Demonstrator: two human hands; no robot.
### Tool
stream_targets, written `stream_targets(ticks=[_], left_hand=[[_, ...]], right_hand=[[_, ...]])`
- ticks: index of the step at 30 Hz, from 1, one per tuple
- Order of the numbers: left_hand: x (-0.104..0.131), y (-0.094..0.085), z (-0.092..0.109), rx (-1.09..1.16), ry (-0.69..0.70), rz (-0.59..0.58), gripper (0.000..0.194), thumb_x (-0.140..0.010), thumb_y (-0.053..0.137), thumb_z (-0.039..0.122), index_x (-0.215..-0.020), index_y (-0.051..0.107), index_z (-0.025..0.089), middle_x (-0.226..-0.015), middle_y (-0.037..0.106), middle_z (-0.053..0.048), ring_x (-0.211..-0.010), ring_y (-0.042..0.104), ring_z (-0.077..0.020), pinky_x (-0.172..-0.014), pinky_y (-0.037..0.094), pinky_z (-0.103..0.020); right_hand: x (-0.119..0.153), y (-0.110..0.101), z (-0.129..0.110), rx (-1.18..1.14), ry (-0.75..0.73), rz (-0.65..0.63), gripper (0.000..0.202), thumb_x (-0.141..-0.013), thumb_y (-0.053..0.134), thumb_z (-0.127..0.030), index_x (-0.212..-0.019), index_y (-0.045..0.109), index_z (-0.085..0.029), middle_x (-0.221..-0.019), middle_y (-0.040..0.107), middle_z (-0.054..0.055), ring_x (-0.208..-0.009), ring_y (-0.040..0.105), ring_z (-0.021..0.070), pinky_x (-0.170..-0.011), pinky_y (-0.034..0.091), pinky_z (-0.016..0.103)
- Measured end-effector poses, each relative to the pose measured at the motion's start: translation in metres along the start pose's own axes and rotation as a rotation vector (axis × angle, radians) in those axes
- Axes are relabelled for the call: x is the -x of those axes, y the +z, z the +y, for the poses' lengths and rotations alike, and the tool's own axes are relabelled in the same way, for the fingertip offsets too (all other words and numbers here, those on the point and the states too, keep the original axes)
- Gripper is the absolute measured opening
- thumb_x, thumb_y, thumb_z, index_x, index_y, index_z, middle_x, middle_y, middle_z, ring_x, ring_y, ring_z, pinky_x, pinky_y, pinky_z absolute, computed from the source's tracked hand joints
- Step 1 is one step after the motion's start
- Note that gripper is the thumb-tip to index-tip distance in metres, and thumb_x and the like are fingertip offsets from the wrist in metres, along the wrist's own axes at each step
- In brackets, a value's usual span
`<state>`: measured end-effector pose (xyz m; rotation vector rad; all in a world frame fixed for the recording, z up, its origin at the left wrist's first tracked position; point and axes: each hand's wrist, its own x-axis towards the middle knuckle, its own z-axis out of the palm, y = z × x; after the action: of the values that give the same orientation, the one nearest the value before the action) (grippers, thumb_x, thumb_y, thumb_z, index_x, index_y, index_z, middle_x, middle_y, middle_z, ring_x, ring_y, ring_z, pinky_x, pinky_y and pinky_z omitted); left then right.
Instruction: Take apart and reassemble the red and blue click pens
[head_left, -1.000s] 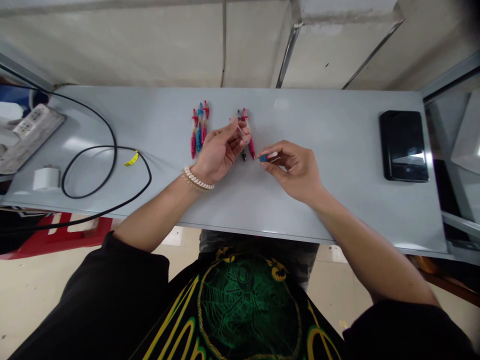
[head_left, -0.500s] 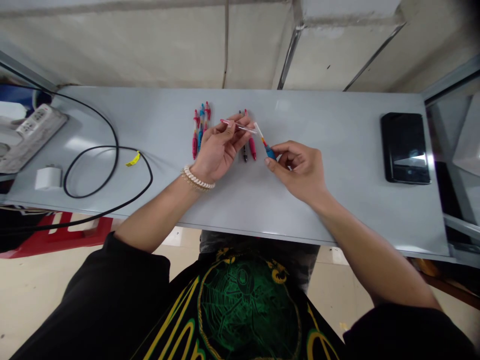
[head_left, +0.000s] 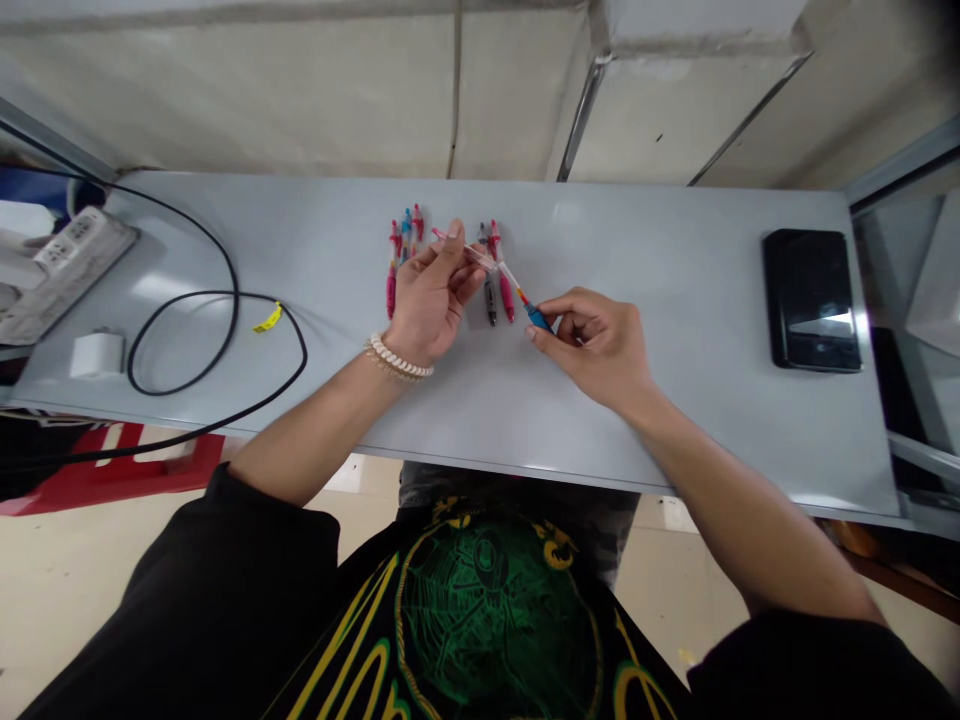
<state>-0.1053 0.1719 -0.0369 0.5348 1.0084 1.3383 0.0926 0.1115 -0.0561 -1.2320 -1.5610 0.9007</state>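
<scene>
Between thumb and fingers, my left hand (head_left: 433,295) pinches a clear pen barrel (head_left: 480,257) with a pink end, tilted down to the right. My right hand (head_left: 596,340) grips the blue lower part of a pen (head_left: 538,318); its whitish refill (head_left: 511,278) points up and left, its tip close to the barrel's lower end. Whether the two touch I cannot tell. Behind my hands lie a black pen (head_left: 490,300) and a pink pen (head_left: 506,298). Left of them, several pink and blue pens (head_left: 391,285) lie side by side, partly covered by my left hand.
A black cable (head_left: 234,330) with a yellow tag loops over the left of the grey table (head_left: 675,430). Near it are a white charger (head_left: 97,356) and a power strip (head_left: 67,260). A black phone-like device (head_left: 814,300) lies at the right. The wall borders the back edge.
My left fingers have curled in and turned, with the thumb now raised over the clear barrel. The barrel has shifted slightly left. My right hand has moved a little down and left with the pen.
</scene>
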Motion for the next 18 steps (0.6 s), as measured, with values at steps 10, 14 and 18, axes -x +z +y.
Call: stream_targets(ticks=[10,14,18], left_hand=[[0.005,0.0,-0.002,-0.064,0.08,-0.063,0.028,-0.111,0.068,0.022,-0.083,0.062,0.02,-0.08,0.077,0.001,-0.068,0.073,-0.0063,-0.067,0.059,-0.015],[0.011,0.0,-0.008,-0.166,0.079,-0.147,0.025,-0.104,0.076,0.021,-0.085,0.061,0.021,-0.084,0.08,0.001,-0.071,0.077,-0.0091,-0.067,0.061,-0.018],[0.014,0.001,-0.014,-0.144,0.017,-0.191,0.023,-0.1,0.083,0.02,-0.085,0.065,0.019,-0.088,0.082,-0.001,-0.077,0.08,-0.0108,-0.072,0.063,-0.018]], right_hand=[[0.001,0.001,0.002,-0.007,-0.074,0.004,0.01,-0.088,0.081,-0.029,-0.094,0.085,-0.022,-0.078,0.07,-0.002,-0.058,0.048,0.0092,-0.056,0.042,0.028],[0.003,0.005,0.005,0.031,-0.098,0.112,0.019,-0.09,0.081,-0.031,-0.108,0.082,-0.024,-0.078,0.073,-0.003,-0.061,0.057,0.0109,-0.058,0.049,0.027],[0.002,0.009,0.011,0.099,-0.19,0.219,0.014,-0.092,0.083,-0.038,-0.095,0.079,-0.024,-0.081,0.078,-0.001,-0.069,0.069,0.015,-0.065,0.058,0.03]])
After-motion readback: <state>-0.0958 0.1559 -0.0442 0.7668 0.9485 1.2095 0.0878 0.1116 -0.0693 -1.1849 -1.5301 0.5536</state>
